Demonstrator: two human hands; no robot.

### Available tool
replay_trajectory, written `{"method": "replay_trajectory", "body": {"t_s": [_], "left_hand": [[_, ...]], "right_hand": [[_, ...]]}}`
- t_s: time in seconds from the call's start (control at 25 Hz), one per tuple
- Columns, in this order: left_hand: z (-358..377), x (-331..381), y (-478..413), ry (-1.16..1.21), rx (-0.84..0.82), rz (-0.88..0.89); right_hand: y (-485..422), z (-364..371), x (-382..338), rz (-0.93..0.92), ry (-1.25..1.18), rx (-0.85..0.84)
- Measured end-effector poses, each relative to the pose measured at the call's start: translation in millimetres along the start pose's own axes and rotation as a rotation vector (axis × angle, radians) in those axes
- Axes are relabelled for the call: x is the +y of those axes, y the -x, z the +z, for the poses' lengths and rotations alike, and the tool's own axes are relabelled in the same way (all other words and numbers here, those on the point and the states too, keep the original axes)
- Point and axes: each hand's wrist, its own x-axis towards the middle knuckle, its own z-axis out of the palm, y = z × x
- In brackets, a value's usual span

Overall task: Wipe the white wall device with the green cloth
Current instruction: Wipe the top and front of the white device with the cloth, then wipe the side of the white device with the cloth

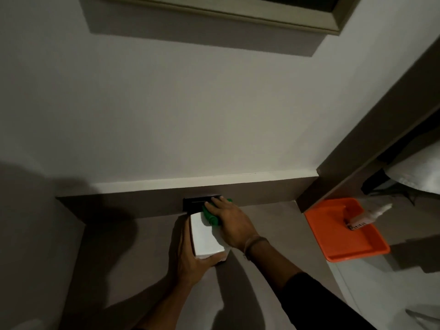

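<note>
The left hand (188,256) gripped the white device (206,236) from below, thumb curled under its lower edge and fingers along its left side. The device was a smooth, box-shaped unit mounted on a matte grey-brown wall panel (133,246). The right hand (232,222), a band at its wrist and a dark sleeve further down the arm, lay flat with fingers extended, pressing the green cloth (210,216) against the device's upper right corner. The cloth was bunched under the palm, only its folded edges showing. Just beyond the fingertips, a dark rectangular fitting (197,202) sat at the device's top end, touching the ledge (133,201). To the right, well apart from the device, an orange plastic tray (333,239) with a raised rim held a pale tube (369,216), lying tilted. Beyond the ledge extended a plain white surface (190,103), with a framed recess (214,17) farthest away.
</note>
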Motion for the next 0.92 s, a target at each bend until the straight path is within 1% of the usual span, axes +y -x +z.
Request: {"method": "replay_trajectory", "body": {"t_s": [0.04, 0.08, 0.16, 0.2, 0.28, 0.36, 0.4, 0.44, 0.48, 0.52, 0.6, 0.64, 0.72, 0.8, 0.84, 0.92], "left_hand": [[-2, -1, -1, -0.003, 0.014, 0.014], [-4, 1, 1, -0.014, -0.001, 0.004], [-9, 2, 10, -0.036, -0.043, 0.018], [-13, -3, 9, -0.057, -0.048, 0.031], [-23, 0, 3, -0.117, -0.026, 0.037], [-20, 17, -6, -0.151, 0.007, 0.096], [-12, 29, -12, -0.225, 0.026, 0.178], [-2, 38, -20, -0.367, 0.032, 0.265], [7, 43, -29, -0.546, 0.021, 0.33], [16, 44, -37, -0.737, -0.017, 0.36], [25, 37, -46, -1.062, -0.135, 0.308], [27, 33, -47, -1.144, -0.181, 0.281], [26, 23, -49, -1.14, -0.199, 0.322], [24, 17, -54, -1.09, -0.206, 0.46], [23, 14, -59, -1.062, -0.239, 0.566], [20, 12, -69, -0.99, -0.352, 0.915]], "right_hand": [[-3, 2, 3, 0.011, -0.072, 0.005], [2, 3, 8, 0.039, -0.204, 0.042], [26, 1, 16, 0.167, -0.588, 0.199], [43, -3, 17, 0.267, -0.778, 0.278], [77, -2, 23, 0.481, -1.081, 0.362], [105, 13, 31, 0.69, -1.256, 0.413], [116, 23, 36, 0.771, -1.315, 0.442], [125, 34, 39, 0.831, -1.358, 0.466], [132, 44, 41, 0.879, -1.388, 0.484], [137, 51, 40, 0.915, -1.411, 0.499], [144, 56, 37, 0.967, -1.444, 0.537], [148, 58, 38, 0.975, -1.456, 0.56], [154, 60, 38, 0.96, -1.473, 0.591], [162, 62, 38, 0.956, -1.476, 0.629], [165, 64, 37, 0.951, -1.474, 0.645], [168, 67, 31, 0.936, -1.46, 0.658]]}}
